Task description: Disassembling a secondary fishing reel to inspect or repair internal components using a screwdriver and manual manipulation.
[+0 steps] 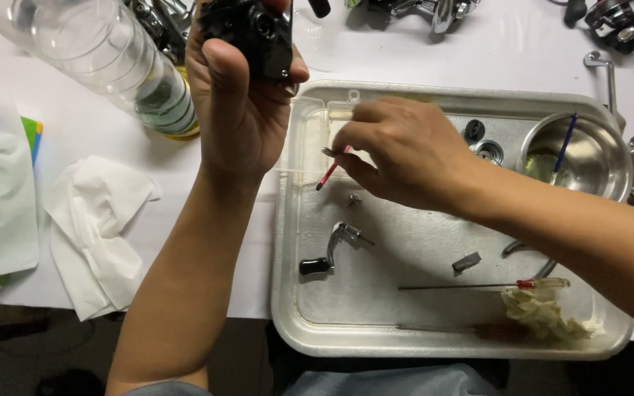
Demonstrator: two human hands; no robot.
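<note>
My left hand (240,103) is raised over the table's left-centre, shut on a black fishing reel body (254,33) near the top edge. My right hand (405,150) reaches across the metal tray (288,308) and pinches a small metal part together with a thin red-handled tool (329,174) over a clear plastic box (310,147) in the tray's far left corner. Below the hands, on the tray floor, lie a small screw (354,198) and a reel handle with a black knob (329,253).
The tray also holds a red-handled screwdriver (486,284), a crumpled rag (544,315), a small grey piece (467,262) and a steel bowl (574,158) with a blue stick. A clear plastic bottle (104,59) and tissues (97,227) lie left. More reels sit along the top edge.
</note>
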